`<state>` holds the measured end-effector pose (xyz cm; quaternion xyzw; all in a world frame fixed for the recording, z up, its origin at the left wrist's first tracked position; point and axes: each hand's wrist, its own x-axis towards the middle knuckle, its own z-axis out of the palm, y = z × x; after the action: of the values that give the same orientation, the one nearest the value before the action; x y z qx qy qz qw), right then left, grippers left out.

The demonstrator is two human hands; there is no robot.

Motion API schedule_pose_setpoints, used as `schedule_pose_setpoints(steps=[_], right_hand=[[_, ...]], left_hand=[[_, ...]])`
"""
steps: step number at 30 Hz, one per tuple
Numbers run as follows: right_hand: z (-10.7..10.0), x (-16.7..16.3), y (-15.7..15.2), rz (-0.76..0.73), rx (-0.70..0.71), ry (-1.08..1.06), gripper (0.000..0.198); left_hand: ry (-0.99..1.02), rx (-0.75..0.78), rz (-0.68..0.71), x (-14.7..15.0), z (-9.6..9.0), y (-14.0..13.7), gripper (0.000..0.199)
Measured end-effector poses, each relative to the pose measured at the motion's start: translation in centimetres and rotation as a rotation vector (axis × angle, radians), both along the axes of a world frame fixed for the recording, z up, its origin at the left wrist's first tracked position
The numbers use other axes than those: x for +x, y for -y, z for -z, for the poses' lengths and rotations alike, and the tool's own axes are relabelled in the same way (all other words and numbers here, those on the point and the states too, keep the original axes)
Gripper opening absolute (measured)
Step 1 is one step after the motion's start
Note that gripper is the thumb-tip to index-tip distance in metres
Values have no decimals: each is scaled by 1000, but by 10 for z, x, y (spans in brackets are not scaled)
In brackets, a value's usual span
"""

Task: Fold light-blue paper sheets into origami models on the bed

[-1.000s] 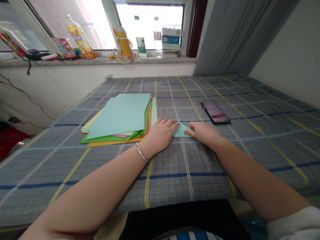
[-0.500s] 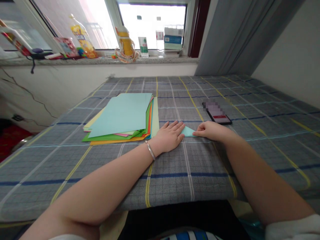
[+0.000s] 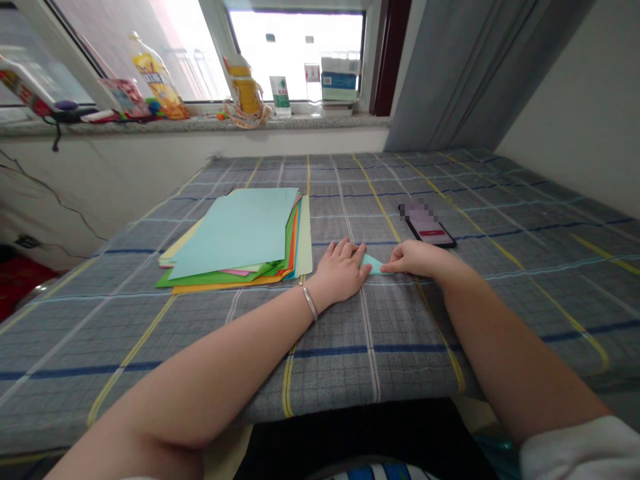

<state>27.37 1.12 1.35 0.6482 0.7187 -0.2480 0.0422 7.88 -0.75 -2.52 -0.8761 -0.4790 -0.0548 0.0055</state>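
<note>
- Our left hand (image 3: 343,272) has slid rightward, fingers spread, over the small pale-blue triangular paper (image 3: 375,266).
- Our right hand (image 3: 414,259) pinches its right tip.

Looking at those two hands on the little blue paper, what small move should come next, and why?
I'd probably have the right hand press along the near edge of the small blue paper. That hand is at the paper's pointed right end, while the left hand rests spread over its left part, which should keep it from shifting.

Cloth (image 3: 330,360) w/ ppr stack (image 3: 240,230), blue ppr (image 3: 373,265), phone (image 3: 431,231)
</note>
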Motion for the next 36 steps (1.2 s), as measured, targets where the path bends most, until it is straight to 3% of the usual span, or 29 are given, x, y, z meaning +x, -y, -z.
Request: schedule_pose_setpoints(steps=[10,16,24,31,36], right_hand=[[6,-13,-11,-113,94,143,46],[-5,-18,-7,-81,21,180,39],[-12,0,-2,15,-140,177,38],[-7,7,-3,27,-179,94,35],[5,19,-4,2,-134,1,26]], left_hand=[[-74,-55,47,-1,0,-5,61],[-92,-107,77,-4,-3,-12,64],[-108,-189,110,-19,-12,-18,58],[-154,-91,156,-41,-19,-18,56],[-155,-43,180,-57,-26,-13,50]])
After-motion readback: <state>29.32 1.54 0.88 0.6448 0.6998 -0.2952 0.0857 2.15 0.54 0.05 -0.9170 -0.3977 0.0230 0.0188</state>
